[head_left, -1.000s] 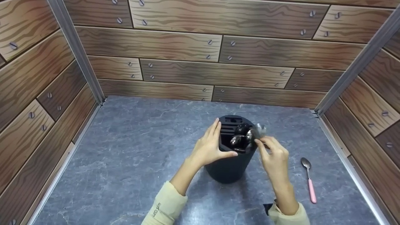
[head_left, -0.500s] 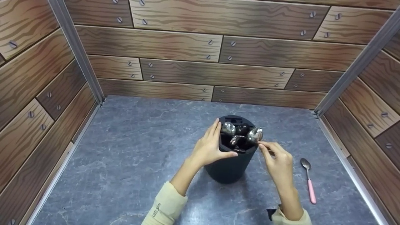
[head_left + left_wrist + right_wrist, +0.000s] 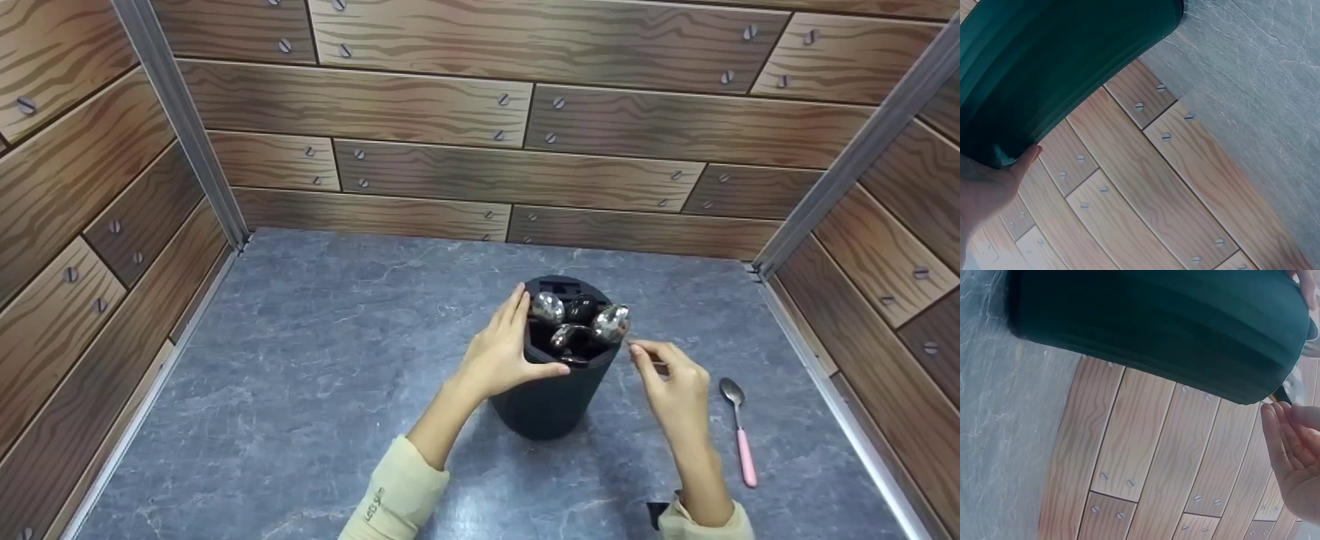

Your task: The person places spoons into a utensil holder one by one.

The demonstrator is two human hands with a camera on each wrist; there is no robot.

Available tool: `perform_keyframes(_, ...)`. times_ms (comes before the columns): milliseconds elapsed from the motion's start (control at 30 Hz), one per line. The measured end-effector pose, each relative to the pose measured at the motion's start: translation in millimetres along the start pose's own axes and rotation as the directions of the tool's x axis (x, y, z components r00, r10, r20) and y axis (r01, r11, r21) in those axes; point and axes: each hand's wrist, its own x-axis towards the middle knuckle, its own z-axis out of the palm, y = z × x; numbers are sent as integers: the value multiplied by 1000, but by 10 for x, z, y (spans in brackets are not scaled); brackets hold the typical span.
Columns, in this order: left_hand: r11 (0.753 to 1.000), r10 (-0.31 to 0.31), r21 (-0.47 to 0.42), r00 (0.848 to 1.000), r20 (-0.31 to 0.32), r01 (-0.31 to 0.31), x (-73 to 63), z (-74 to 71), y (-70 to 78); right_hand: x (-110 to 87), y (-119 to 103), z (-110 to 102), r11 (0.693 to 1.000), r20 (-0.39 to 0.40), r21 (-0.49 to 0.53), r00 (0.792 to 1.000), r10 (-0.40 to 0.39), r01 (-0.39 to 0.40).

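Note:
A dark round utensil holder [image 3: 551,405] stands upright on the tabletop, with several shiny spoons [image 3: 611,324] set bowl-up in its open side and a slotted section behind them. My left hand [image 3: 499,352] rests against its left rim, fingers straight and thumb laid along the front. In the left wrist view, that thumb touches the holder's wall [image 3: 1067,73]. Just off the right rim, my right hand [image 3: 671,382] has index finger and thumb pressed together beside the rightmost spoon. The right wrist view shows a thin dark piece [image 3: 1283,395] at those fingertips; its kind is hidden.
A spoon with a pink handle [image 3: 744,450] lies on the grey marbled tabletop [image 3: 300,390] to the right of the right hand. Wood-patterned walls [image 3: 420,165] with metal corner rails enclose the back and both sides. A small black patch [image 3: 656,514] shows by the right sleeve.
The right hand has lowered a blurred spoon into the holder's right side, then drawn slightly right. Another spoon bowl now shows at the left rim. The left hand stays in place.

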Motion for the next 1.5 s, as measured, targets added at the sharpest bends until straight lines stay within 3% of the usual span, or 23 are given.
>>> perform_keyframes(200,1000,1,-4,1000,-2,-1,2,3,-6,-4,117,-11,1000,-4,-24,1000,17,-18)
perform_keyframes(400,1000,1,-7,1000,-6,-1,-4,2,-12,-29,287,-31,994,-3,-63,996,84,-84)
perform_keyframes(767,1000,9,-6,1000,-10,-9,-13,12,-28,-161,662,-42,965,-21,-183,982,185,-186)
perform_keyframes(967,1000,9,-10,1000,-9,-9,-14,23,-28,-231,817,-89,931,-48,-257,965,257,-261)
perform_keyframes(1267,1000,0,-20,1000,-4,0,-7,28,-29,-327,997,-174,891,-66,-285,935,349,-353)
perform_keyframes(1500,1000,1,-17,1000,-3,-1,0,10,-21,-386,1111,-236,833,-88,-334,895,437,-440)
